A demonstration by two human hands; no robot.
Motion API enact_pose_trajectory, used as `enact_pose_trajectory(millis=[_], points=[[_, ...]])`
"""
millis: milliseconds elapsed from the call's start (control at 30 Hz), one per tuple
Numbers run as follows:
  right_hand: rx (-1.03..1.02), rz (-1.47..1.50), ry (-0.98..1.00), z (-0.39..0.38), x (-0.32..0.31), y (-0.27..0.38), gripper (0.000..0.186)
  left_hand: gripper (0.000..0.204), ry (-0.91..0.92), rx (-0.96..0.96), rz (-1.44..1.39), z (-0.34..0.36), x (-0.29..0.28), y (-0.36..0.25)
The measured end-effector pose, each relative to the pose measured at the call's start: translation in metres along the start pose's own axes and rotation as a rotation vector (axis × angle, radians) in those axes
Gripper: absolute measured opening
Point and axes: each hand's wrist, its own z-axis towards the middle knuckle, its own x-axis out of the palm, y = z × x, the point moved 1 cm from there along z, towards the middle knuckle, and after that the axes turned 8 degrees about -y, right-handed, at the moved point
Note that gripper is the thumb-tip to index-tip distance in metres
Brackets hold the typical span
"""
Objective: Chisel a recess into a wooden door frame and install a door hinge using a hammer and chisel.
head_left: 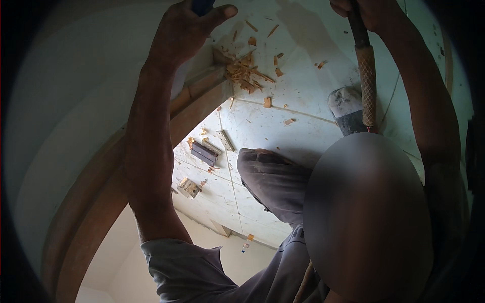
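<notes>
At the top edge, my left hand (183,31) is closed around a blue handle (202,6), its thumb stretched out along one side. Only a short piece of that handle shows; its working end is out of view. My right hand (375,12), cut off by the upper edge, grips a long dark tool handle (367,83) with a tan, lattice-patterned sleeve on its lower part. The handle hangs down above my shoe (346,103), and the tool's head is not visible. Beneath my left forearm runs a brown wooden door frame (194,108).
Wood chips (245,70) are heaped by the foot of the frame and scattered over the pale tiled floor (298,108). Dark metal pieces (204,153) and a small chipped block (189,188) lie beyond the frame. A small clear bottle (246,245) stands near the wall.
</notes>
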Motion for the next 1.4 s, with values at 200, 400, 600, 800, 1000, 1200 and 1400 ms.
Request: enact_pose_trajectory(millis=[200,400,600,800,1000,1200,1400], points=[[-0.030,-0.186,0.117,0.005,-0.001,0.007,0.038,0.053,-0.005,-0.019,-0.076,0.003,0.000,0.001],[-0.028,-0.166,0.106,0.015,0.006,0.012,0.038,0.047,-0.024,-0.049,-0.101,0.005,-0.005,0.004],[-0.087,-0.091,0.048,0.020,0.001,0.014,0.039,0.047,-0.040,0.351,0.276,0.016,0.003,0.031],[-0.082,-0.110,0.088,0.011,0.005,0.015,0.039,0.038,-0.092,0.339,0.234,0.008,0.000,0.024],[-0.191,-0.231,0.265,0.005,0.009,0.006,0.042,0.049,-0.027,0.136,0.082,0.002,0.001,0.015],[-0.110,-0.054,0.139,0.021,0.001,0.006,0.038,0.053,-0.042,-0.063,-0.048,0.008,-0.002,0.016],[-0.059,-0.037,0.083,0.023,0.006,0.015,0.035,0.053,-0.026,-0.154,-0.094,0.006,-0.004,0.012]])
